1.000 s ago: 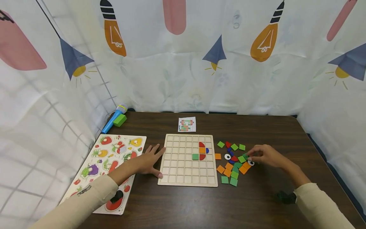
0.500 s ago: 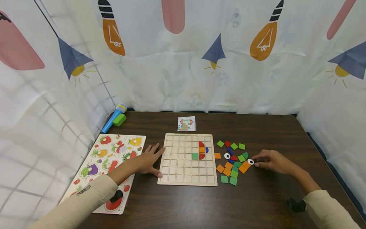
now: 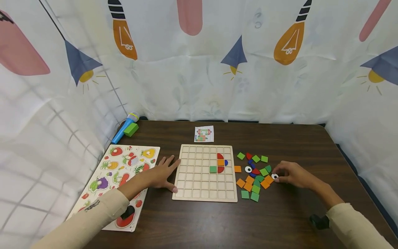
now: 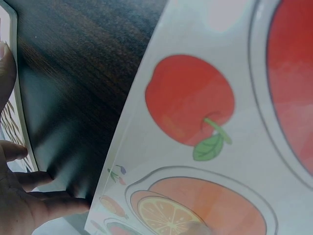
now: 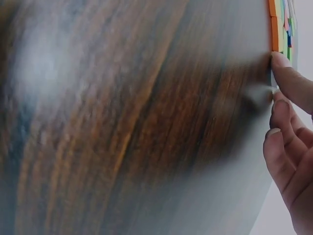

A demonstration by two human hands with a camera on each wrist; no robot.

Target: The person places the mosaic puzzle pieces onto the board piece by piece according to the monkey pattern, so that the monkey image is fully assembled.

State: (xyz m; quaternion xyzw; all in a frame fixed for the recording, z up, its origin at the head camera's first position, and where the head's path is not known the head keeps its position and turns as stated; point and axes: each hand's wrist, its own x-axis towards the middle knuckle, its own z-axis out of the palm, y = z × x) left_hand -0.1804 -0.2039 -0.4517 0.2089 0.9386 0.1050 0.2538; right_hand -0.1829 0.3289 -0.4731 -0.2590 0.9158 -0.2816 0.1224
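In the head view, my left hand [image 3: 163, 175] rests with spread fingers at the left edge of a wooden grid board [image 3: 199, 186]. Red curved pieces, an orange square [image 3: 220, 162], a blue half-round piece [image 3: 226, 163] and a green square [image 3: 212, 169] sit towards the board's right side. My right hand [image 3: 290, 174] is at the right edge of a loose pile, thumb and fingertips around a white round eye piece [image 3: 274, 176] with a dark centre. Its fingertips [image 5: 279, 61] show at the right wrist view's edge, where the piece is mostly hidden.
Loose green tiles [image 3: 256, 189], orange tiles [image 3: 240, 183] and another eye piece [image 3: 248, 169] lie right of the board. A pattern card [image 3: 204, 134] is behind it. Left are a fruit-picture board [image 3: 118, 180], a toy microphone [image 3: 122, 129] and a green block [image 3: 131, 129].
My right hand has moved from the green pieces near the pile's right edge to the eye piece, and its fingers have closed in around it. The left hand stays at the board.
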